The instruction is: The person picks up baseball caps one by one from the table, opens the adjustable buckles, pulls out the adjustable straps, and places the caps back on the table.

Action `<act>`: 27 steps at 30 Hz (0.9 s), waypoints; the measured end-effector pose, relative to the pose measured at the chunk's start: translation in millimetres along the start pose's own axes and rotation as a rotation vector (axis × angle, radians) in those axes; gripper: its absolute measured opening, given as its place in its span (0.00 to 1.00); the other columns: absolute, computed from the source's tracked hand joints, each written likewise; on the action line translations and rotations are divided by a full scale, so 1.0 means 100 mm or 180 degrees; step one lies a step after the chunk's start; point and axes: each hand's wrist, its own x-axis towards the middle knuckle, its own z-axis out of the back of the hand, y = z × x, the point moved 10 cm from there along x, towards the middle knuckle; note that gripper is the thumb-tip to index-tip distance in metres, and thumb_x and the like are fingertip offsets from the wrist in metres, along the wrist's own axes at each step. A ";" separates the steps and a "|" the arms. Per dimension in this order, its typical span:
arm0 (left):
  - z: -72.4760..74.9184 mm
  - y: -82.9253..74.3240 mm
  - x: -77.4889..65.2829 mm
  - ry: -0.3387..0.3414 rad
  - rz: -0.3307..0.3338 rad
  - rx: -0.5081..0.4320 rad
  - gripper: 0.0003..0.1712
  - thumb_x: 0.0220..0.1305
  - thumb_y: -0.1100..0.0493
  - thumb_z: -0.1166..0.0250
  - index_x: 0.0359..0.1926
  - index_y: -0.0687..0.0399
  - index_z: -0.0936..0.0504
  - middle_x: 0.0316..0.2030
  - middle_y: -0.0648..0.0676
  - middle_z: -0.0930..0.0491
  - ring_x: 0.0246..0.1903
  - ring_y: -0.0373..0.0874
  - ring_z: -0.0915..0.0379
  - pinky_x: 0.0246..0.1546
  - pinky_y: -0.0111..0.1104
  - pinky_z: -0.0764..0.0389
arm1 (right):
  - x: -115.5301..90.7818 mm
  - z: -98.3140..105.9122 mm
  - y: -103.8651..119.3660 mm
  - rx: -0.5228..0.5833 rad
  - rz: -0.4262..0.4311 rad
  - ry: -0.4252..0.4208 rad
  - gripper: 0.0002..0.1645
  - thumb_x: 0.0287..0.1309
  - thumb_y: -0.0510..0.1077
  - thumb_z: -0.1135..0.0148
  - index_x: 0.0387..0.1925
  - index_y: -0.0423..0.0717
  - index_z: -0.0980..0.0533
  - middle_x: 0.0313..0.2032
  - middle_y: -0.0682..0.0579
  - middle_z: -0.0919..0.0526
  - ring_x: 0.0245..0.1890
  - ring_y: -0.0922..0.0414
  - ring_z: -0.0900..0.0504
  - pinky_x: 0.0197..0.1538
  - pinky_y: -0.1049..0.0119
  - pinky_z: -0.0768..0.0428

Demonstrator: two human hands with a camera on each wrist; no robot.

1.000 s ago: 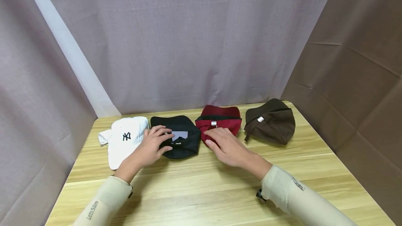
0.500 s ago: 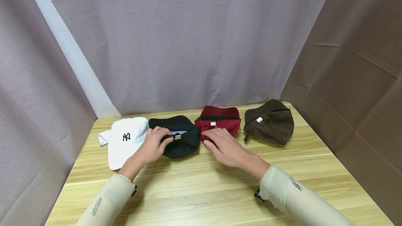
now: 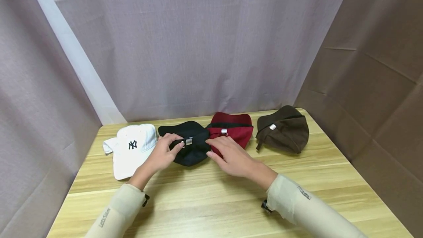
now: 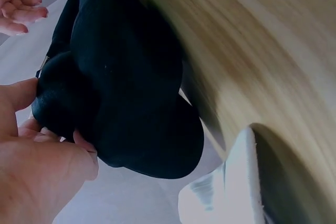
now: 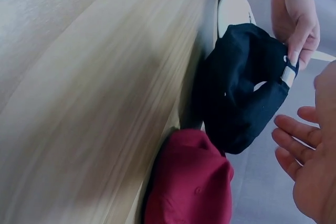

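A black cap [image 3: 193, 153] lies second from the left in a row of caps, its brim toward the curtain. My left hand [image 3: 164, 152] pinches the back strap of this cap between thumb and fingers, beside the strap's silver buckle [image 5: 288, 76]. In the left wrist view the black cap [image 4: 131, 77] hangs over the thumb side of that hand. My right hand [image 3: 231, 157] reaches over the front of the red cap [image 3: 242, 135], fingertips close to the black cap's right side. Its fingers [image 5: 296, 140] are loosely bent, holding nothing in the right wrist view.
A white cap [image 3: 127, 161] with a dark logo lies at the left, close by the left hand. A brown cap [image 3: 287, 135] lies at the right. Curtains [image 3: 205, 47] stand behind the wooden table [image 3: 205, 205] and along its sides.
The left fingers have closed on the black cap's strap, and its opening has narrowed from view. The right hand has shifted left from the red cap toward the black cap.
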 end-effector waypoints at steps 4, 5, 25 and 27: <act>-0.01 -0.04 -0.01 -0.0052 -0.0153 0.0079 0.09 0.77 0.60 0.34 0.52 0.56 0.12 0.51 0.57 0.12 0.53 0.53 0.21 0.61 0.47 0.34 | 0.08 -0.06 -0.01 0.0384 -0.0194 0.0156 0.27 0.80 0.56 0.43 0.72 0.52 0.25 0.53 0.56 0.11 0.52 0.56 0.16 0.64 0.54 0.21; -0.01 -0.05 0.00 -0.0065 -0.0191 0.0102 0.09 0.76 0.60 0.34 0.51 0.57 0.12 0.50 0.57 0.11 0.55 0.53 0.21 0.61 0.47 0.33 | 0.11 -0.08 -0.01 0.0508 -0.0237 0.0187 0.27 0.80 0.56 0.43 0.73 0.54 0.26 0.50 0.57 0.11 0.48 0.58 0.16 0.60 0.57 0.19; -0.12 -0.14 -0.06 0.0011 -0.0415 0.0035 0.09 0.76 0.62 0.35 0.52 0.56 0.11 0.48 0.53 0.10 0.55 0.51 0.22 0.59 0.45 0.34 | 0.54 -0.29 0.12 0.0656 -0.0438 -0.0114 0.13 0.72 0.51 0.31 0.49 0.48 0.17 0.30 0.59 0.13 0.30 0.66 0.20 0.39 0.69 0.21; -0.12 -0.15 -0.06 0.0007 -0.0446 0.0029 0.10 0.76 0.62 0.34 0.52 0.58 0.11 0.47 0.53 0.10 0.55 0.51 0.22 0.59 0.45 0.34 | 0.55 -0.29 0.14 0.0639 -0.0376 -0.0106 0.11 0.72 0.50 0.31 0.49 0.48 0.17 0.30 0.58 0.13 0.29 0.66 0.20 0.39 0.69 0.21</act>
